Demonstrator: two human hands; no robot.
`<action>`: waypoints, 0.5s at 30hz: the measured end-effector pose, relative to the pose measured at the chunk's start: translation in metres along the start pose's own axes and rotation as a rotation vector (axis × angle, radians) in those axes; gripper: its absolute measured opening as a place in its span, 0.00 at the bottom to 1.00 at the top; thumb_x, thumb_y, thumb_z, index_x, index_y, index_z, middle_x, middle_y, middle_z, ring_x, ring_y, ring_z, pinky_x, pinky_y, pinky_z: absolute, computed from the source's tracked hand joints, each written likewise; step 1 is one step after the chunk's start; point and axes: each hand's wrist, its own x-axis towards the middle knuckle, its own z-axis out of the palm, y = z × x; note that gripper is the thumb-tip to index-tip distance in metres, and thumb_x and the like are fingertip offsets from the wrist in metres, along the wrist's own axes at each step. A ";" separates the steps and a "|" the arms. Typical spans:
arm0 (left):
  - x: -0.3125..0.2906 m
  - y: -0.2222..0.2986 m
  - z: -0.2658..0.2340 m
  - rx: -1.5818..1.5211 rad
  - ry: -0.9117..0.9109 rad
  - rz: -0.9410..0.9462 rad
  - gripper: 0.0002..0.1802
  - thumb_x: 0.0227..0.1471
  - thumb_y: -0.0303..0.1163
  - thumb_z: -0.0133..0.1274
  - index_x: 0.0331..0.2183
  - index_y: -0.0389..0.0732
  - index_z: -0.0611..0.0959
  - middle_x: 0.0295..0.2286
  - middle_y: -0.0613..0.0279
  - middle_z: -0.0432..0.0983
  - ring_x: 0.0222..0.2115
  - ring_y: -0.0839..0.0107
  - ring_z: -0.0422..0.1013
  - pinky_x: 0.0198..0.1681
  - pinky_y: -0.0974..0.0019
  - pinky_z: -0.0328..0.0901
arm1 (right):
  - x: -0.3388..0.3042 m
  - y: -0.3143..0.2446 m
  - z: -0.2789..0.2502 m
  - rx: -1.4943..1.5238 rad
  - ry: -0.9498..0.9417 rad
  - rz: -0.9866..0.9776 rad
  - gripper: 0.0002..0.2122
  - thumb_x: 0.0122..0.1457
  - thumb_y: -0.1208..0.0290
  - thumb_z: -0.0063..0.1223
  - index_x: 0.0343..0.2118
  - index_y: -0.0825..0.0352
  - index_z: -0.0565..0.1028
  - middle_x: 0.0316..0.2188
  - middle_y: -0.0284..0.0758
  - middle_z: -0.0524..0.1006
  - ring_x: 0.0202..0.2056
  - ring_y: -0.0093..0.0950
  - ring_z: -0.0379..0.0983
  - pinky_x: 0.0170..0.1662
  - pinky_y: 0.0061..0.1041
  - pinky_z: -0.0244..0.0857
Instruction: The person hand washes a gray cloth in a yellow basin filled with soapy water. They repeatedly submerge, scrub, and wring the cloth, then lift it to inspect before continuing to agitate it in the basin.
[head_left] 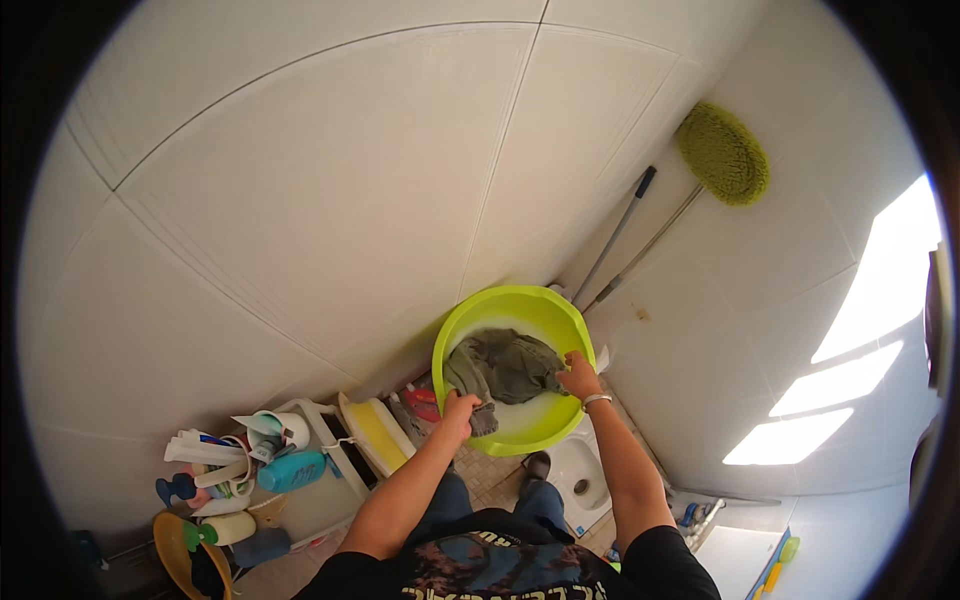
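A large lime-green basin (555, 432) stands in front of me, with whitish, cloudy water in it. A wet grey-green garment (510, 360) lies bunched in the water; its exact kind cannot be told. At the basin's near left side, my left hand (460, 412) is closed on one part of the garment, and a darker end of the cloth hangs beside the fingers. My right hand (578, 376) is closed on the garment's right end, close to the right rim. The fingertips of both hands are partly hidden.
Left of me, a white rack (325, 440) carries bottles and toiletries, including a blue bottle (292, 470). A yellow-and-white washboard-like panel (378, 432) leans beside it. A white squat toilet (580, 478) lies below right. A green mop (725, 155) and a pole (615, 235) lean on the wall.
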 end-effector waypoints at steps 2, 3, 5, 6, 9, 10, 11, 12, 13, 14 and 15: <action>0.024 -0.011 -0.005 0.217 0.096 -0.106 0.34 0.42 0.18 0.51 0.54 0.29 0.61 0.47 0.44 0.63 0.46 0.51 0.65 0.46 0.49 0.66 | 0.034 0.008 0.017 -0.034 0.029 -0.076 0.28 0.48 0.66 0.63 0.52 0.70 0.67 0.45 0.48 0.76 0.46 0.45 0.73 0.50 0.37 0.66; 0.030 -0.012 -0.006 0.322 0.155 -0.171 0.39 0.43 0.17 0.51 0.58 0.30 0.58 0.51 0.42 0.59 0.51 0.48 0.62 0.51 0.47 0.63 | 0.045 0.003 0.026 -0.023 -0.045 -0.095 0.30 0.49 0.66 0.62 0.55 0.66 0.65 0.50 0.49 0.73 0.50 0.44 0.71 0.52 0.37 0.65; 0.027 -0.020 0.018 0.475 0.402 -0.103 0.40 0.47 0.18 0.51 0.60 0.32 0.55 0.57 0.40 0.52 0.58 0.44 0.52 0.58 0.46 0.56 | 0.056 0.000 0.042 0.009 -0.118 -0.201 0.32 0.50 0.64 0.62 0.59 0.60 0.63 0.56 0.50 0.66 0.54 0.46 0.66 0.53 0.41 0.63; 0.022 -0.020 0.038 0.546 0.518 -0.076 0.40 0.49 0.19 0.51 0.61 0.32 0.54 0.59 0.39 0.48 0.61 0.43 0.47 0.61 0.45 0.53 | 0.062 0.003 0.049 0.016 -0.152 -0.255 0.33 0.51 0.63 0.62 0.60 0.57 0.62 0.59 0.50 0.62 0.57 0.46 0.63 0.54 0.43 0.62; 0.022 -0.020 0.067 0.903 0.629 0.361 0.46 0.50 0.26 0.55 0.65 0.44 0.49 0.64 0.44 0.33 0.63 0.40 0.35 0.63 0.38 0.39 | 0.086 0.009 0.075 -0.270 -0.186 -0.451 0.40 0.52 0.59 0.63 0.66 0.44 0.52 0.66 0.48 0.46 0.60 0.53 0.54 0.53 0.53 0.60; 0.022 -0.019 0.076 1.123 0.653 0.492 0.46 0.52 0.30 0.55 0.65 0.47 0.49 0.65 0.46 0.32 0.64 0.40 0.34 0.63 0.36 0.39 | 0.088 0.009 0.082 -0.334 -0.265 -0.428 0.41 0.52 0.59 0.63 0.66 0.42 0.50 0.67 0.47 0.45 0.60 0.55 0.53 0.53 0.55 0.59; 0.025 -0.012 0.079 1.355 0.679 0.625 0.45 0.53 0.35 0.56 0.66 0.50 0.50 0.65 0.49 0.31 0.64 0.41 0.33 0.62 0.33 0.39 | 0.091 -0.002 0.089 -0.391 -0.332 -0.418 0.42 0.52 0.59 0.63 0.67 0.40 0.47 0.67 0.46 0.43 0.60 0.56 0.52 0.53 0.56 0.57; 0.033 -0.009 0.081 1.390 0.692 0.529 0.44 0.54 0.40 0.55 0.66 0.53 0.51 0.66 0.52 0.30 0.65 0.42 0.32 0.62 0.32 0.39 | 0.096 -0.010 0.091 -0.456 -0.390 -0.412 0.44 0.52 0.60 0.62 0.67 0.38 0.45 0.68 0.45 0.42 0.60 0.58 0.51 0.54 0.58 0.56; 0.044 -0.009 0.081 1.420 0.697 0.430 0.43 0.55 0.46 0.54 0.65 0.56 0.51 0.66 0.54 0.28 0.65 0.44 0.31 0.61 0.31 0.39 | 0.105 -0.009 0.098 -0.556 -0.430 -0.516 0.45 0.53 0.64 0.61 0.67 0.36 0.42 0.68 0.45 0.40 0.58 0.59 0.54 0.50 0.56 0.61; 0.052 -0.017 0.077 1.452 0.686 0.314 0.43 0.55 0.51 0.53 0.65 0.58 0.52 0.66 0.57 0.27 0.66 0.45 0.30 0.61 0.29 0.39 | 0.109 -0.003 0.102 -0.612 -0.450 -0.575 0.45 0.52 0.66 0.60 0.67 0.36 0.42 0.68 0.45 0.39 0.58 0.59 0.55 0.48 0.55 0.63; 0.059 -0.024 0.074 1.462 0.674 0.175 0.43 0.55 0.57 0.50 0.66 0.58 0.51 0.66 0.59 0.25 0.66 0.46 0.30 0.61 0.30 0.41 | 0.113 0.001 0.105 -0.672 -0.458 -0.628 0.45 0.52 0.68 0.60 0.67 0.35 0.42 0.68 0.46 0.39 0.57 0.59 0.56 0.46 0.54 0.65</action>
